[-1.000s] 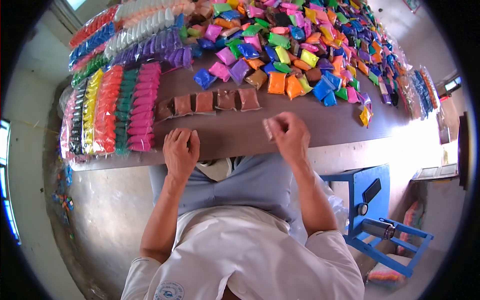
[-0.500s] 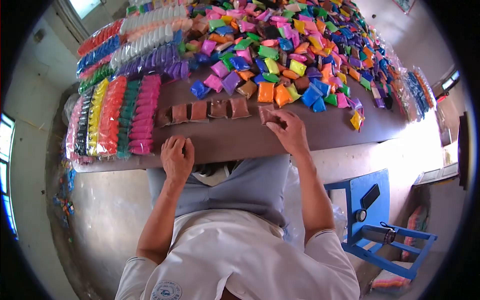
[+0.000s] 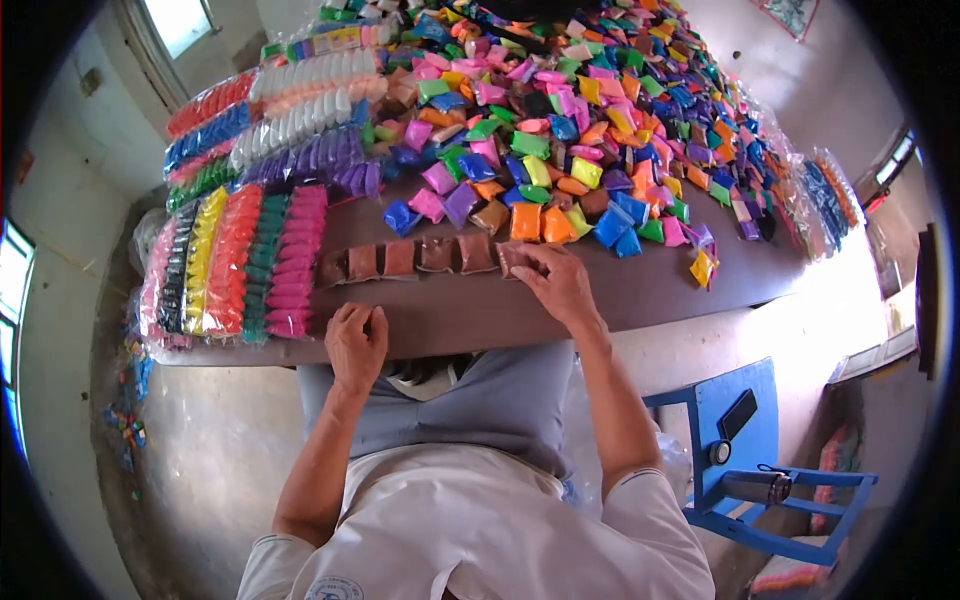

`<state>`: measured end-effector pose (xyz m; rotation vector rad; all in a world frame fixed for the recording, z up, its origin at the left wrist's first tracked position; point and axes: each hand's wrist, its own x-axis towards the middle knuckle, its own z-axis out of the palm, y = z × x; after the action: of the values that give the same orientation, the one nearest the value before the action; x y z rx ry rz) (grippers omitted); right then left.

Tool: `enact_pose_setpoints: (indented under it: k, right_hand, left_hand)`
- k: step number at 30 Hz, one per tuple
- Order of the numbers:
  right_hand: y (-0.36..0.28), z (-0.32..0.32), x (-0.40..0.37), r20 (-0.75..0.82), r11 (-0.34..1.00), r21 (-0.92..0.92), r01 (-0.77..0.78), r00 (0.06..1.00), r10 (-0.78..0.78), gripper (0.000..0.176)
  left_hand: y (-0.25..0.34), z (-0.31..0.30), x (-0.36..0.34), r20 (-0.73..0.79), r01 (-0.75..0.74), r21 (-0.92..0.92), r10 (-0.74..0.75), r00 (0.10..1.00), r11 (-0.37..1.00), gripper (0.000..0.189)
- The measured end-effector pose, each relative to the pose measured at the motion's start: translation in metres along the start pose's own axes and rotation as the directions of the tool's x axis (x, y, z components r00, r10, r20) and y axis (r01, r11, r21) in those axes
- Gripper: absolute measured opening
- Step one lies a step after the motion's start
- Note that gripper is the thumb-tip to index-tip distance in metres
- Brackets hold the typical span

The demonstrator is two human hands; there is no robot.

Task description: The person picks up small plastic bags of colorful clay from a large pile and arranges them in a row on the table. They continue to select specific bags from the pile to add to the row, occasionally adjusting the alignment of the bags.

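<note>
My right hand [image 3: 560, 287] pinches a small brown packet [image 3: 511, 258] between thumb and fingers, at the right end of a row of similar packets. Several brown packets [image 3: 399, 259] lie side by side in that row, flat on the dark tabletop [image 3: 450, 312]. Curled at the table's front edge, my left hand [image 3: 357, 345] sits below the row, with nothing showing in its fingers. To its left lie bundled strips of pink packets [image 3: 296, 262], with green, red, yellow and black strips beside them.
Loose packets of many colours [image 3: 560, 140] are heaped across the back of the table. More wrapped strips [image 3: 300, 115] are stacked at the back left. A blue stool [image 3: 745, 420] at my right bears a phone [image 3: 738, 414] and a dark bottle [image 3: 757, 487].
My right hand has moved left, bringing the brown packet up to the end of the row. My left hand stays at the table edge. The camera view has tilted up slightly.
</note>
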<state>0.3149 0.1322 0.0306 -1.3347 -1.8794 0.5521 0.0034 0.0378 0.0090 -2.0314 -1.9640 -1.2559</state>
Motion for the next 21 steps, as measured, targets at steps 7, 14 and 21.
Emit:
enact_pose_setpoints:
  k: [7,14,21]
  right_hand:
    - [0.013,0.009,0.000,-0.112,0.982,-0.156,0.106,0.986,-0.124,0.029]
    - [0.044,-0.018,0.033,-0.331,1.000,-0.018,0.012,0.944,-0.018,0.024]
    - [0.065,-0.031,0.093,-0.125,0.895,-0.445,0.030,0.988,-0.095,0.036]
  left_hand:
    - [0.002,0.000,-0.002,-0.018,-0.017,0.041,0.017,1.000,0.999,0.016]
    - [-0.002,0.002,-0.007,-0.038,-0.048,0.038,0.050,0.998,0.998,0.017]
    - [0.001,0.000,-0.006,-0.012,-0.026,0.099,0.027,1.000,0.995,0.016]
